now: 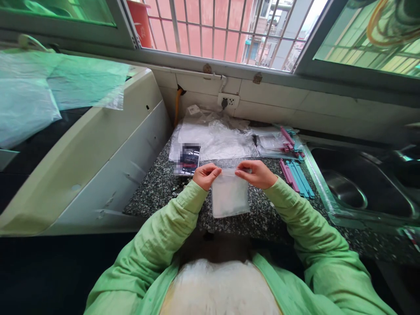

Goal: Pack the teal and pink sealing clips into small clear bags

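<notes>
While both green sleeves reach forward over the speckled grey granite counter (157,192), the small clear zip-top plastic bag (229,197) hangs upright between the hands, just above that counter near its front edge. Left hand (206,176) pinches the bag's top left corner, fingers closed on the film; right hand (257,173) pinches the top right corner the same way, so the mouth is stretched flat between them. Judged from its limp drape, the bag is very light, soft and a bit slick; the stiffer sealing strip along the top looks like the sure place to hold it. Beyond the bag, left of it, lies a small dark printed card or packet (187,159), its face blurred, nothing readable. Right of the bag sit pink and blue plastic strips (297,177) in a loose row, with more inside another clear bag (277,142) farther back. Behind the bag a heap of crumpled clear plastic wrapping (213,135) lies against the tiled wall. Steel sink (357,188) far right of the bag; white wall socket (228,101) and barred window (216,30) beyond. No legible writing anywhere.
</notes>
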The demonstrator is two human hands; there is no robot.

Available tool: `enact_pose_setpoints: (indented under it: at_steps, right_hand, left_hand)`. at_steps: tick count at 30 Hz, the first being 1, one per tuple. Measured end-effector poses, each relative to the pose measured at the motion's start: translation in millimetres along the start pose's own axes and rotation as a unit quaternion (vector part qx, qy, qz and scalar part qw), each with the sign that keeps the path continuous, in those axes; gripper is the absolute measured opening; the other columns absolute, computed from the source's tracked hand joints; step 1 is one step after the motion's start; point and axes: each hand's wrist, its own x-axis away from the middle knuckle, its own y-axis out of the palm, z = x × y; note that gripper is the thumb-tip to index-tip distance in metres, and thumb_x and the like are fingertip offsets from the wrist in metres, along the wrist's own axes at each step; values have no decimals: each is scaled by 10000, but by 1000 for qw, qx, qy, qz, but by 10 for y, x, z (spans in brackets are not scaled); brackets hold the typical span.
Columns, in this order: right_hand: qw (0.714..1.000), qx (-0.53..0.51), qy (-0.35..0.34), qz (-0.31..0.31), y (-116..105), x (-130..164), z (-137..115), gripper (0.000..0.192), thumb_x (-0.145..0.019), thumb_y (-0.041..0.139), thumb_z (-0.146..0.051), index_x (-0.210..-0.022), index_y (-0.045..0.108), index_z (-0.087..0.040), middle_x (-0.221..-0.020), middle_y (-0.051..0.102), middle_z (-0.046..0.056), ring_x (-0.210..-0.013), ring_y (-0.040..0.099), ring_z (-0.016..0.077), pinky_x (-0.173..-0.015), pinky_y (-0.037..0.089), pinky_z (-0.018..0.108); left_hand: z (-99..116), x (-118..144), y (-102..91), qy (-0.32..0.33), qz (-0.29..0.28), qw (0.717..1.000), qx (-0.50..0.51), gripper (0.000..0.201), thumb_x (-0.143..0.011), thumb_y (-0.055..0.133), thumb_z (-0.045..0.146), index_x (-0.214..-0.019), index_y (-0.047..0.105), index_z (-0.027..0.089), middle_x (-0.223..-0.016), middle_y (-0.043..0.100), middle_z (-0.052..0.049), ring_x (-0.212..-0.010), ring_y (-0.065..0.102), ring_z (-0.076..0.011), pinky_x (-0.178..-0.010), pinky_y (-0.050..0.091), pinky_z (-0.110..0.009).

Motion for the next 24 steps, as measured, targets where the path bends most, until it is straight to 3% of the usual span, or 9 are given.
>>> enact_pose_setpoints:
  at_steps: [4,12,24]
  right_hand:
    - [1000,-3,16,1,-67,10,-16,238,-718,536,-352,-672,564,-120,-573,508,1,-537,399,71,-528,359,214]
    - [1000,9,22,-7,-174,24,-26,271,-739,520,-376,-676,566,-116,-565,496,-6,-526,386,59,-514,350,211]
    - [1000,2,19,7,-173,13,-9,202,-723,522,-296,-628,559,-123,-541,489,-16,-518,394,60,-513,347,216]
  left_hand:
    - [-13,17,8,-1,34,999,3,382,-636,599,494,-513,589,132,-497,473,13,-487,388,-70,-481,321,-212]
    - [-24,17,3,-5,42,999,-5,387,-631,593,506,-519,595,136,-499,492,9,-485,400,-75,-482,322,-217]
    - [-29,-17,-45,-10,12,1000,1,346,-633,609,468,-532,619,137,-510,522,4,-493,423,-79,-501,339,-218]
